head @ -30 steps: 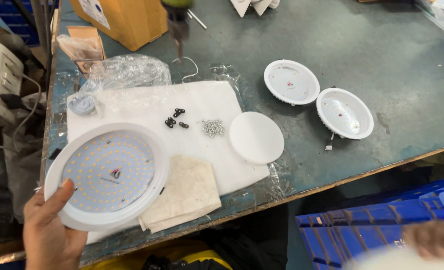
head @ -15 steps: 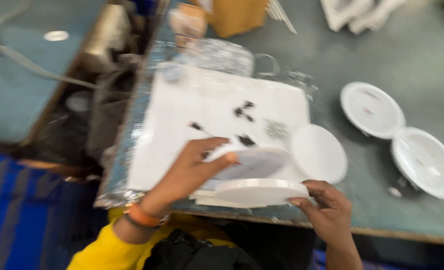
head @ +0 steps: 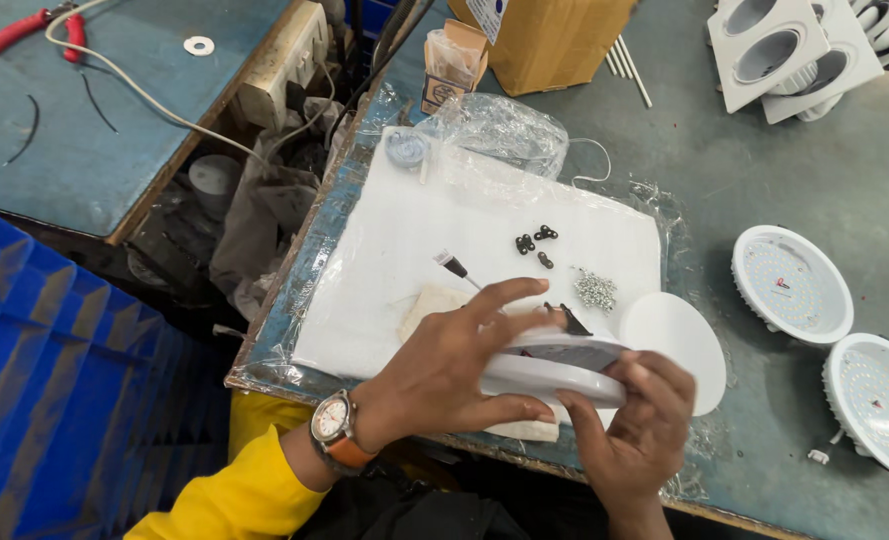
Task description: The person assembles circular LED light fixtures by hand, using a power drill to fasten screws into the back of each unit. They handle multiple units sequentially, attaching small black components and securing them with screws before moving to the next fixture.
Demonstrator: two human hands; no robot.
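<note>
1. Together, both hands grip one round white lamp housing [head: 554,368] at the near table edge — tilted edge-on, so its face stays hidden.
2. Left hand [head: 444,370] lies curled over the top, fingers spread to steady it.
3. Right hand [head: 634,425] cups the rim from below, fingers closed on it.
4. Just beside sit a white diffuser disc [head: 679,345] and screws [head: 594,290] on the foam pad [head: 404,250] — within easy reach.
</note>
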